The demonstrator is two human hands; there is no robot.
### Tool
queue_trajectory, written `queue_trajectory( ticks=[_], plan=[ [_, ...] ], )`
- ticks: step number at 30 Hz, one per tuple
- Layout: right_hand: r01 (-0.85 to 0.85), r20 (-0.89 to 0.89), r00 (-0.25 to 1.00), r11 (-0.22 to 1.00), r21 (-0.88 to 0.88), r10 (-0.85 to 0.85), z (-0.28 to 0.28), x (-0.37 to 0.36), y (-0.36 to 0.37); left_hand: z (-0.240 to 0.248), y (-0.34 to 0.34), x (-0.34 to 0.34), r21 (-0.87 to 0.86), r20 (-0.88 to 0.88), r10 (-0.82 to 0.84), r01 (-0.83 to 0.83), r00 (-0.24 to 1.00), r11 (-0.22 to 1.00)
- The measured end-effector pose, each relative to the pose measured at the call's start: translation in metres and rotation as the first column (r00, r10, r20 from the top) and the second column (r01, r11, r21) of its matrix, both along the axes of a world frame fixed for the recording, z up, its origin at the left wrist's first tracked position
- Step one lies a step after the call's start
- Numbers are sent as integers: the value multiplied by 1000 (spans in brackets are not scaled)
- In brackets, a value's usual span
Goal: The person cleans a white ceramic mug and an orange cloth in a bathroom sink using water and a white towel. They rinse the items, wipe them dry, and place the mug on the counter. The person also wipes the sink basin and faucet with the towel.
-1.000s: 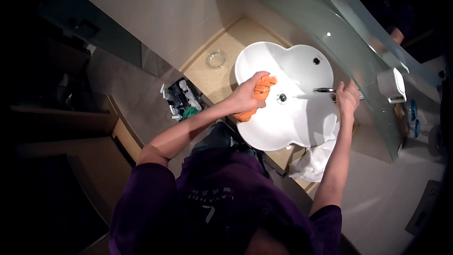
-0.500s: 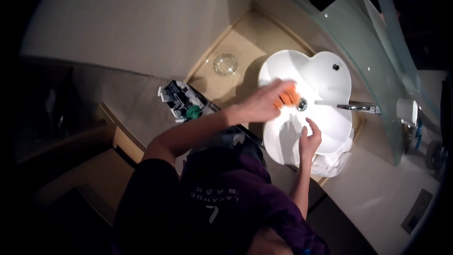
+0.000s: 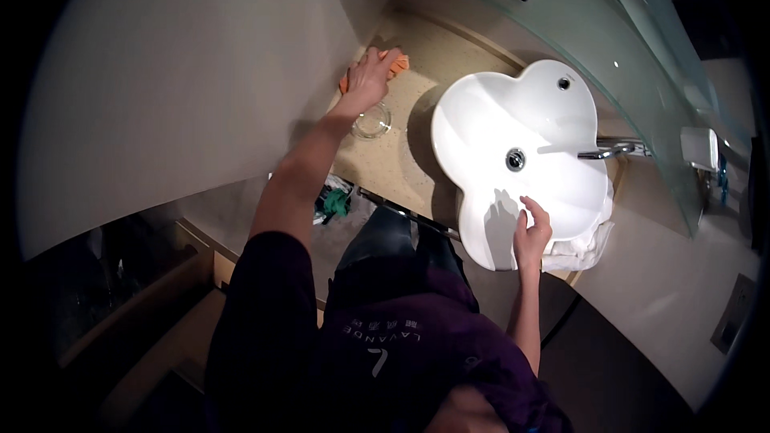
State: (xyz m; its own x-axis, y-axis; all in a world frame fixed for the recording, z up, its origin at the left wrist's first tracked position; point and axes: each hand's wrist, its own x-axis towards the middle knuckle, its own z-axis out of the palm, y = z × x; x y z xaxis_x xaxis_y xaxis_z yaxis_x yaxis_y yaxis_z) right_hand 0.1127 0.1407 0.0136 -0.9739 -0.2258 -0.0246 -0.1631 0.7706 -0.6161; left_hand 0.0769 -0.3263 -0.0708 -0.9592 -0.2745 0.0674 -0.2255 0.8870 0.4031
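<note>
My left hand (image 3: 370, 80) is closed on an orange cloth (image 3: 397, 64), pressing it onto the beige speckled counter (image 3: 425, 48) near the left wall. Just below that hand sits a round clear glass dish (image 3: 372, 121), partly covered by my wrist. Over the near edge of the white flower-shaped basin (image 3: 473, 112), my right hand (image 3: 531, 232) hangs with fingers apart and nothing in it. Its shadow falls on the basin wall.
A chrome faucet (image 3: 613, 149) reaches over the basin from the right. Folded white towels (image 3: 589, 248) lie beside the basin. Below the counter's left end is a container with a green cloth (image 3: 335, 202). A glass panel (image 3: 642, 112) runs along the back.
My left hand has moved from over the basin to the far left of the counter, carrying the orange cloth. My right hand stays over the basin's near edge.
</note>
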Motion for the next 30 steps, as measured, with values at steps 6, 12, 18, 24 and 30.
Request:
queue_trajectory(
  ticks=[6, 12, 18, 24, 30],
  plan=[
    [61, -161, 986, 995, 74, -48, 12, 3, 27, -15, 23, -15, -160, -35, 62, -67, 997, 985],
    [347, -214, 908, 933, -99, -360, 1, 20, 73, 5, 56, 57, 118, 271, 213, -252, 939, 960],
    [625, 27, 723, 636, -453, -691, -14, 2, 124, -63, 36, 77, 211, 377, 565, -662, 734, 720],
    [961, -423, 254, 276, 11, -870, -111, -12, 288, -126, 31, 102, 704, 597, 449, -702, 665, 103],
    [993, 198, 109, 114, 17, -974, -153, -46, 351, -147, 5, 109, 793, 581, 491, -587, 649, -163]
  ],
)
